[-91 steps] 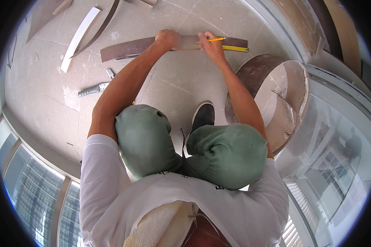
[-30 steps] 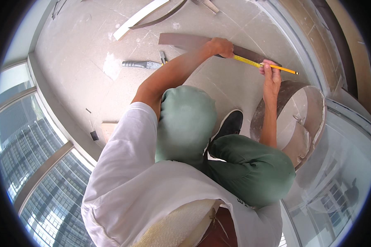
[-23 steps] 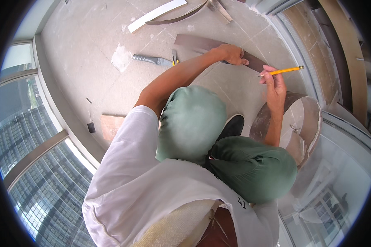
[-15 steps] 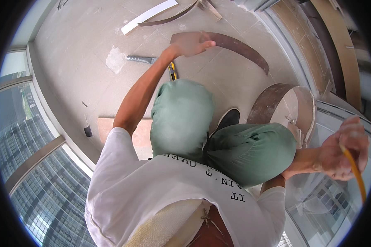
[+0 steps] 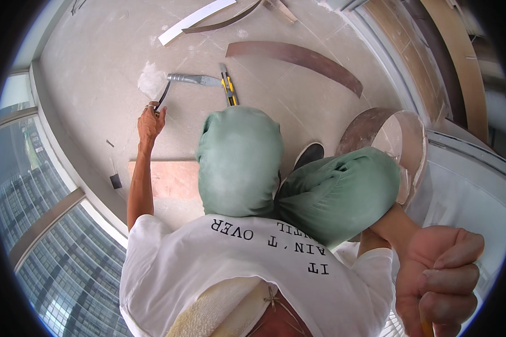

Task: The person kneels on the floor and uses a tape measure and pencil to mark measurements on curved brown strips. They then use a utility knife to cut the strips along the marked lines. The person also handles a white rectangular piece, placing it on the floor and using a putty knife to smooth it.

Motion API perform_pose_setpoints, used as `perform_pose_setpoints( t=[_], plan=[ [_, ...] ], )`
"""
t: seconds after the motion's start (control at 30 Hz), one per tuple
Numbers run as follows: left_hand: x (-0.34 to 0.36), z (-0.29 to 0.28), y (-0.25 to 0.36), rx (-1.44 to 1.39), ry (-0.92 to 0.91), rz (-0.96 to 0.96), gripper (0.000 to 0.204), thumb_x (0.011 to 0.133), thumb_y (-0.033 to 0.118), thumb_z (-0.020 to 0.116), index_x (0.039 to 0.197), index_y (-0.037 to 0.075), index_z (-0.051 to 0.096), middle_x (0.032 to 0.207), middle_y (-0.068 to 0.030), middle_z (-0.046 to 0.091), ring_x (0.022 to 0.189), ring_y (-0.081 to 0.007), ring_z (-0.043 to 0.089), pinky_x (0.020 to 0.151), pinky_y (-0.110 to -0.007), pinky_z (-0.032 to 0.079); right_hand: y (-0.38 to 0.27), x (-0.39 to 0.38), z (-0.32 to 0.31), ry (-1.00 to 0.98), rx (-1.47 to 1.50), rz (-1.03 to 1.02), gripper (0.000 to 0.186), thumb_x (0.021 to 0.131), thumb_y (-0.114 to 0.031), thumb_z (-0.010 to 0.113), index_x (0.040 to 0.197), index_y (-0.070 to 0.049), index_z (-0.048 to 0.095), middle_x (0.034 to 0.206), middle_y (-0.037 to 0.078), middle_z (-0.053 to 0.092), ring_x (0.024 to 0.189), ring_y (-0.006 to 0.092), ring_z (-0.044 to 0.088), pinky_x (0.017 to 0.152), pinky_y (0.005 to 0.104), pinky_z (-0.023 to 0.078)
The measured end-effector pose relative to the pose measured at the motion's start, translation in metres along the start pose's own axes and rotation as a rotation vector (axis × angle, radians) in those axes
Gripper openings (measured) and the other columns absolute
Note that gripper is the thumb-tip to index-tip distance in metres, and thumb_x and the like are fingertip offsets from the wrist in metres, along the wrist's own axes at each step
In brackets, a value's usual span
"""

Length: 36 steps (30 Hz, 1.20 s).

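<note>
My left hand (image 5: 149, 124) reaches out over the floor at the left, fingers closed on a thin dark stick-like tool (image 5: 162, 95) whose exact kind I cannot make out. Just beyond it lies a flat blade tool with a grey taped handle (image 5: 192, 79). A yellow and black utility knife (image 5: 228, 89) rests by my knee. At the lower right my right hand (image 5: 441, 275) is curled in a fist, close to the camera. Below its fingers shows the end of an orange-yellow pencil-like stick (image 5: 427, 328).
A curved brown strip (image 5: 298, 55) lies ahead, with a white strip (image 5: 197, 21) and a narrow dark strip (image 5: 222, 24) farther off. A bent brown band (image 5: 365, 132) stands by my right knee. A pinkish board (image 5: 166, 178) lies left; windows line that side.
My left hand has left the curved brown strip, swung left and back, and now holds the dark tool. My right hand has come down and nearer, still with the orange stick.
</note>
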State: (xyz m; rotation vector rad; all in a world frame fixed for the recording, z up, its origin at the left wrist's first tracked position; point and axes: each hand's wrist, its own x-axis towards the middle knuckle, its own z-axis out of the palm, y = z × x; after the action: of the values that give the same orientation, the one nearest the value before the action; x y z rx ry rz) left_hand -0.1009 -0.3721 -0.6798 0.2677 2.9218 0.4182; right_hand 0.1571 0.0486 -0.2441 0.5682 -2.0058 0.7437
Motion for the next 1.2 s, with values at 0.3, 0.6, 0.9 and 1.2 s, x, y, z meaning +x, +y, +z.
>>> perform_pose_setpoints(
  t=[0.3, 0.6, 0.9, 1.2],
  plan=[
    [-0.019, 0.038, 0.012, 0.162, 0.068, 0.071, 0.047, 0.091, 0.033, 0.071, 0.129, 0.009, 0.058, 0.115, -0.0169, 0.064, 0.109, -0.0355, 0.062, 0.091, -0.052, 0.049, 0.005, -0.004, 0.002, 0.128, -0.056, 0.027, 0.021, 0.102, -0.040, 0.050, 0.085, -0.028, 0.053, 0.076, -0.013, 0.039, 0.062, 0.0026, 0.045, 0.068, 0.0258, 0.031],
    [0.117, 0.012, 0.093, 0.010, 0.244, 0.328, 0.037, 0.091, 0.025, 0.070, 0.124, 0.010, 0.062, 0.122, -0.0159, 0.061, 0.111, -0.0364, 0.060, 0.090, -0.050, 0.050, 0.023, -0.001, 0.001, 0.052, 0.064, 0.127, 0.029, 0.104, -0.048, 0.048, 0.081, -0.029, 0.050, 0.079, -0.010, 0.039, 0.059, 0.0063, 0.042, 0.064, 0.0310, 0.027],
    [0.098, 0.000, 0.335, -0.231, 0.187, 1.091, 0.040, 0.095, 0.027, 0.067, 0.131, 0.015, 0.057, 0.134, -0.0119, 0.056, 0.119, -0.0350, 0.057, 0.104, -0.047, 0.047, 0.050, 0.016, -0.024, -0.239, 0.130, 0.231, 0.023, 0.107, -0.050, 0.036, 0.125, -0.036, 0.042, 0.085, -0.006, 0.042, 0.059, 0.0067, 0.045, 0.060, 0.0266, 0.034],
    [0.103, 0.043, 0.372, -0.122, -0.012, 1.050, 0.056, 0.090, 0.030, 0.073, 0.139, 0.020, 0.049, 0.145, -0.0091, 0.048, 0.133, -0.0324, 0.049, 0.120, -0.050, 0.031, 0.069, -0.016, -0.007, 0.116, 0.053, 0.244, 0.025, 0.107, -0.048, 0.043, 0.086, -0.040, 0.055, 0.080, -0.009, 0.042, 0.059, 0.0064, 0.037, 0.066, 0.0317, 0.026]
  ],
)
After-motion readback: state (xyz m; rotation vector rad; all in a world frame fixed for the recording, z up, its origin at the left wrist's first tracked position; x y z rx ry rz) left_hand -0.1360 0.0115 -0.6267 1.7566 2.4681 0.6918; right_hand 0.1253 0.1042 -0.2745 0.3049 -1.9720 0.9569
